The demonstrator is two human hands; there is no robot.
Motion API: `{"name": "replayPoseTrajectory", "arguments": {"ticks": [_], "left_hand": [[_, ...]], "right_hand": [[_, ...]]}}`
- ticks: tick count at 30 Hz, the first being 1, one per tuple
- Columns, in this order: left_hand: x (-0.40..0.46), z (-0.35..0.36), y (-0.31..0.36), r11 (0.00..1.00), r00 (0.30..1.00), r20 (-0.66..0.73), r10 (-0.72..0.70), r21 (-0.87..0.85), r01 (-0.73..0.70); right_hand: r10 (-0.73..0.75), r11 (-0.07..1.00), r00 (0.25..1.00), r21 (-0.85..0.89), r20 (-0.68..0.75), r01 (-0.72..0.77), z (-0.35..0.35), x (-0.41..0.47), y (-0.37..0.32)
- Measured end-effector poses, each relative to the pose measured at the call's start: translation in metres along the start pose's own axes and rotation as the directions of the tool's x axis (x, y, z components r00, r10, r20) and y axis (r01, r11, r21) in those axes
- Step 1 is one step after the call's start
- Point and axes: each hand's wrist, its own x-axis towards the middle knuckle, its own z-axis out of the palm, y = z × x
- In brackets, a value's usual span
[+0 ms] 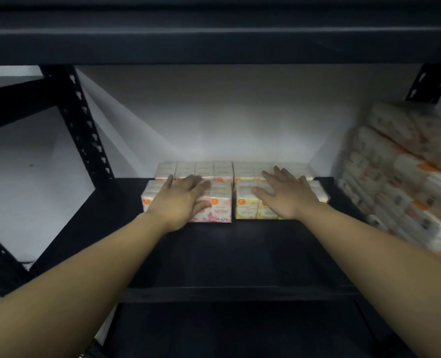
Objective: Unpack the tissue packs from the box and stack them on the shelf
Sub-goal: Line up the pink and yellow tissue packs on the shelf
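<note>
Your left hand [182, 200] lies flat on the front pink pack [214, 202], fingers straight and spread over its top, thumb out toward the pack's left side. Your right hand [285, 196] does the same on the front yellow pack [247, 202], palm down, fingers fanned and reaching toward the back edge of that pack. Neither hand curls round anything; both press or rest on the wrapping.

Four tissue packs sit together on the black shelf [214, 254], in two rows of two. The front pink pack touches the front yellow pack along one side. Behind them stand the rear pink pack [196, 169] and the rear yellow pack [250, 167], close against the white back wall [227, 120]. Front and rear rows look as if they touch, though your hands cover part of the seam.

At the right end of the same shelf rises a tall stack of larger wrapped tissue bundles [405, 177], white with orange marks, blurred at this angle. A black perforated upright [85, 125] stands at the left rear, and a dark upper shelf beam [214, 34] crosses above.
</note>
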Motion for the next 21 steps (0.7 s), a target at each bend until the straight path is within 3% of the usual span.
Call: {"name": "replayPoseTrajectory", "arguments": {"ticks": [15,19,21], "left_hand": [[0.028,-0.013,-0.015,0.996,0.999,0.036,-0.007,-0.089,0.01],[0.04,-0.014,-0.025,0.991,0.978,0.2,-0.06,-0.108,0.083],[0.043,-0.009,-0.027,0.985,0.976,0.213,-0.042,-0.154,0.076]], "right_hand": [[-0.085,0.996,0.996,0.009,0.011,0.084,-0.012,0.016,-0.001],[-0.077,0.997,0.994,0.033,0.076,0.074,-0.011,0.023,-0.003],[-0.078,0.996,0.994,0.038,0.075,0.075,-0.009,0.025,-0.003]]}}
